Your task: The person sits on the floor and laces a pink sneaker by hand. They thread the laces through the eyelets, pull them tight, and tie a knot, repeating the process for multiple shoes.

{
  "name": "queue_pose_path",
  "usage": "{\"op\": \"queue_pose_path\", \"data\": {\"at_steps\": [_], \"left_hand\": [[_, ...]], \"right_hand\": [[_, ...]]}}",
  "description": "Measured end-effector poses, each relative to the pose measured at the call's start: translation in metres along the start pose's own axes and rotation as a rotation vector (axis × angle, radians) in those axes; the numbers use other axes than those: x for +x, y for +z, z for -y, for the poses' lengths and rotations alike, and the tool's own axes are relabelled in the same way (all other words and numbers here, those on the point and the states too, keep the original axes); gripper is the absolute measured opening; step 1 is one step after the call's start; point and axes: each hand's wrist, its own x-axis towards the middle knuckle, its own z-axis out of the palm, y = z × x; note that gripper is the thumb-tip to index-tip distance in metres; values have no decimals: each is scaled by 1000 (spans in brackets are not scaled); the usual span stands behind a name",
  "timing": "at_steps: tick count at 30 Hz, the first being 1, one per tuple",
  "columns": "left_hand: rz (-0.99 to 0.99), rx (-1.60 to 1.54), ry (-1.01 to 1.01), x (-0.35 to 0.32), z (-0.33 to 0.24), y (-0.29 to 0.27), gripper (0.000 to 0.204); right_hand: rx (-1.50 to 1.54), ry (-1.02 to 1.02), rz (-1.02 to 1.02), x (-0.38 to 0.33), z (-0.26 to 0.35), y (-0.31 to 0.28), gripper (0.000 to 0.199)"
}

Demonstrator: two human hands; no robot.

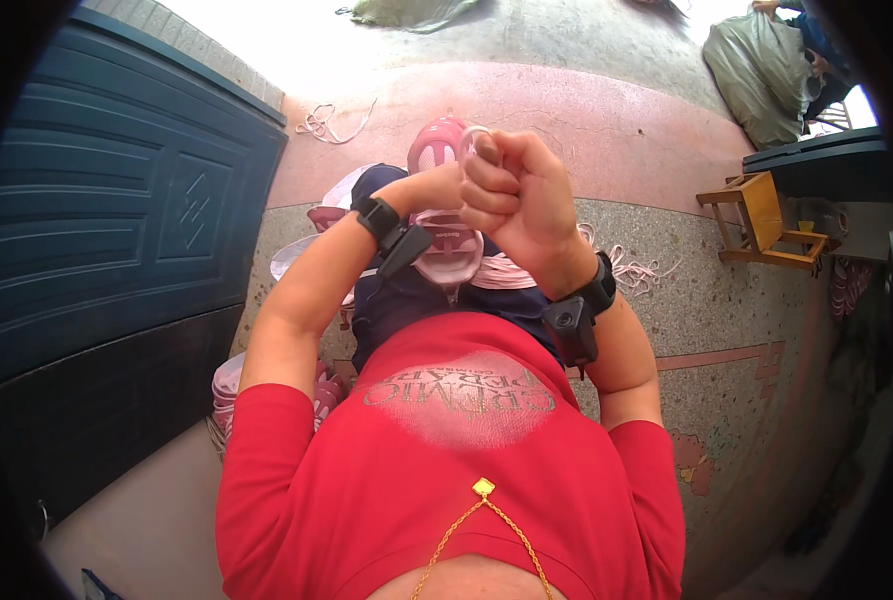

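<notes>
A pink and white sneaker (452,262) rests on my lap, its toe pointing away from me. My right hand (517,195) is raised above it in a closed fist. A pale pink shoelace (473,134) shows at the thumb side of that fist. My left hand (437,188) reaches over the shoe from the left; its fingers are hidden behind the right hand. A bundle of pink laces (505,273) lies across my thigh, right of the shoe. Each wrist wears a black strap with a small device.
More pink and white shoes (229,385) lie beside me on the left. Loose laces are on the floor at right (642,270) and far left (332,125). A dark blue door (117,180) stands left, a small wooden stool (757,220) right. Far right, a person handles a large sack (757,80).
</notes>
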Motion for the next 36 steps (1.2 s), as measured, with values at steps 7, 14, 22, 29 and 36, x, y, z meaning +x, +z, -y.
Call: {"op": "queue_pose_path", "data": {"at_steps": [7, 14, 22, 29, 36], "left_hand": [[409, -92, 95, -17, -16, -22, 21], [-113, -782, -3, -57, 17, -39, 23], [-801, -1299, -1, -142, 110, -110, 19], [-500, -418, -347, -119, 64, -15, 24], [-544, 308, -253, -118, 73, 31, 14]], "right_hand": [[-126, 13, 162, -7, 33, 52, 24], [-438, -579, -289, 7, 72, -16, 26], [-1231, -299, -653, -25, 46, -167, 16], [-1994, -233, -246, -29, -49, -170, 20], [-2206, -209, -359, -13, -61, -166, 15]]}}
